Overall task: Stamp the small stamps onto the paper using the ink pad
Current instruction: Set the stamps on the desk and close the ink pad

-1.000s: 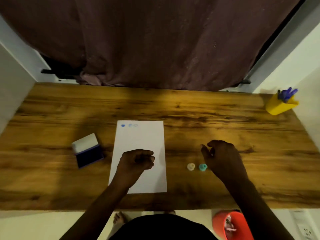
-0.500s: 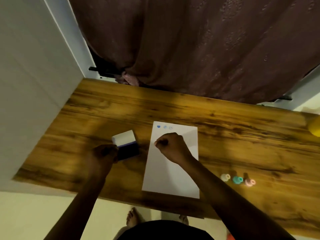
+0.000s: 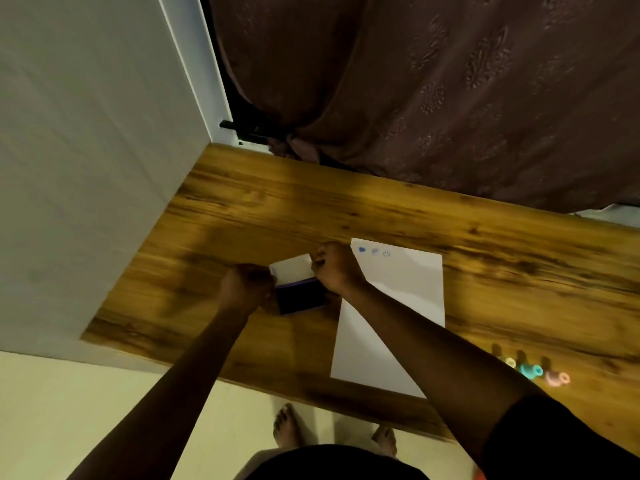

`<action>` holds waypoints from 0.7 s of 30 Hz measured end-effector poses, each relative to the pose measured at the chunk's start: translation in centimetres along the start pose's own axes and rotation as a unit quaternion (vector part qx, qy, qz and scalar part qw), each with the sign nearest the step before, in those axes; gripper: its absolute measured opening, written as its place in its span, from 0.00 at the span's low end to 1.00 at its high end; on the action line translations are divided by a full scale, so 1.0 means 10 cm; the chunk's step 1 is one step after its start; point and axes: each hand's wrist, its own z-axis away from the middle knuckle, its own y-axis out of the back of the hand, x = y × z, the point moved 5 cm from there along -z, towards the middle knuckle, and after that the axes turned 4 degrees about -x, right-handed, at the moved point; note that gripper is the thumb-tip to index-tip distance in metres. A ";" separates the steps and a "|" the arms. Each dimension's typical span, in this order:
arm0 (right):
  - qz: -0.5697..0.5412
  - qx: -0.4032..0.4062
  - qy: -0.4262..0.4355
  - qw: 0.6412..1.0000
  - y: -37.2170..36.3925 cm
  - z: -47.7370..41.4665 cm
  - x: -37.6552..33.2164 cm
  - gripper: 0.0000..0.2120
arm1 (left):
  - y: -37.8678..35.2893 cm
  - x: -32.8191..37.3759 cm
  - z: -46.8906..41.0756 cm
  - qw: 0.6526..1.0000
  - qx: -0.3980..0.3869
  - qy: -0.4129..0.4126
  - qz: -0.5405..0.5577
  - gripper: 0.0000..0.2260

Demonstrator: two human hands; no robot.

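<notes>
The ink pad (image 3: 301, 300) lies open on the wooden table (image 3: 277, 209), its dark pad facing up and its white lid (image 3: 294, 263) folded back. My left hand (image 3: 247, 289) grips the pad's left edge. My right hand (image 3: 337, 268) is a closed fist at the lid's right corner, fingertips pinched on a small stamp of which only a pale bit shows. The white paper (image 3: 408, 289) lies just right of the pad, with three blue prints (image 3: 374, 251) along its top edge. A cream stamp (image 3: 509, 362), a teal stamp (image 3: 530, 370) and a pink stamp (image 3: 556, 378) stand right of the paper.
A white wall (image 3: 86, 168) bounds the table's left end. A brown curtain (image 3: 433, 81) hangs along the far edge. My bare feet (image 3: 287, 427) show on the floor below the near edge. My right forearm crosses over the paper's lower half.
My head has turned left, shifting the whole scene rightward. My right hand moved from the stamps across the paper to the ink pad. My left hand left the paper and took the pad's edge.
</notes>
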 end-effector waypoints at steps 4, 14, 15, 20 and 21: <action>0.009 0.004 -0.019 1.000 -0.04 -0.04 0.00 0.10 | -0.01 0.01 -0.03 0.998 -0.009 0.026 0.060 0.02; -0.009 0.006 -0.022 1.000 0.06 0.05 0.09 0.13 | 0.01 0.02 0.08 0.996 -0.005 -0.028 0.088 0.10; -0.012 0.008 -0.018 1.000 0.08 0.08 0.11 0.12 | 0.01 0.01 0.10 0.995 -0.004 -0.028 0.096 0.12; -0.026 0.031 0.022 0.999 0.16 0.32 0.15 0.07 | -0.01 -0.05 0.26 0.987 0.002 -0.025 0.160 0.14; -0.028 0.034 0.027 0.999 0.16 0.36 0.16 0.07 | -0.02 -0.05 0.30 0.986 0.003 -0.031 0.167 0.14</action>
